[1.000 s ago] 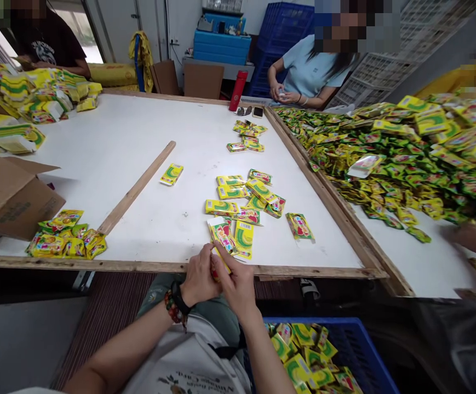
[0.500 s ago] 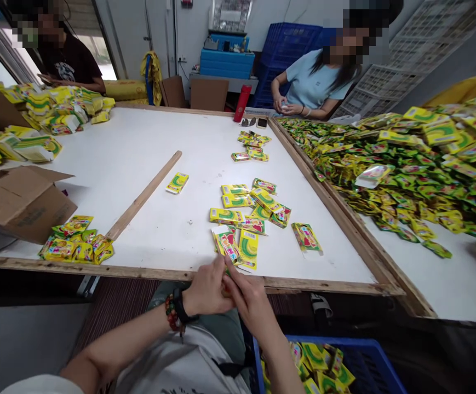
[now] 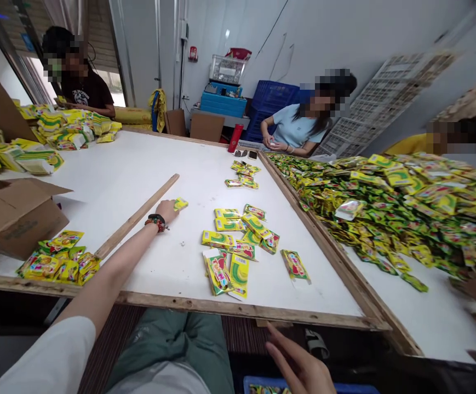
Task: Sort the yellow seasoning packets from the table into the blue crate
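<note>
Yellow box (image 3: 181,203) at two o'clock from the nearer left hand (image 3: 167,211), touching; grip closure indiscernible. Right hand (image 3: 303,366): fingers parted, nothing visibly held.

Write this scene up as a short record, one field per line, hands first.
Left hand: partly covering a small yellow box; grip unclear
Right hand: open, nothing visible in it, nearest the blue crate
Beside left hand: wooden strip
Table centre-right: loose, partly overlapping boxes
Front left: packets by an open carton
Far edge: red bottle, phone
Beyond right rail: large packet heap
</note>
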Available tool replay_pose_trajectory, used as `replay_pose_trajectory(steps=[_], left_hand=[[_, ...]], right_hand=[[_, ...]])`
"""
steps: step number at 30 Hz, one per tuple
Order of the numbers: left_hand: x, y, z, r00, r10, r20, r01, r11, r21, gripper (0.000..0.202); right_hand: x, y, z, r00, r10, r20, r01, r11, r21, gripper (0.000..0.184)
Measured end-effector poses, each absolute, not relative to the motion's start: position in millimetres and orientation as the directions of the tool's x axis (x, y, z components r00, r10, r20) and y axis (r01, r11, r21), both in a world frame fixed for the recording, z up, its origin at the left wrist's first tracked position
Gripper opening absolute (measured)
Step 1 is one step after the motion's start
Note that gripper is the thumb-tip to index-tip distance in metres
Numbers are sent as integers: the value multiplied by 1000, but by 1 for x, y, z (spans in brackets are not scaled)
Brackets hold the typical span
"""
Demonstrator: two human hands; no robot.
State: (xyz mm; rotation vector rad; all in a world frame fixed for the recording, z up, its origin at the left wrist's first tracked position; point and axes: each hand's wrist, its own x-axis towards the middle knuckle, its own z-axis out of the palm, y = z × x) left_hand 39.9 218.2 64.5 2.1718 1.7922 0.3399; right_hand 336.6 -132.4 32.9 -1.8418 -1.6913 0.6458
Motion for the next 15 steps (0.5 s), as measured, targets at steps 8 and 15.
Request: replay_pose_trajectory(steps=[8, 15], left_hand=[[46, 79, 108, 630, 771, 94, 617, -570, 543, 29], [86, -12, 43, 144, 977, 159, 444, -207, 872, 75]], right_hand=[[226, -36, 40, -20, 902, 432, 638, 344, -689, 64], [193, -50, -10, 202, 974, 107, 11, 107, -994, 52]])
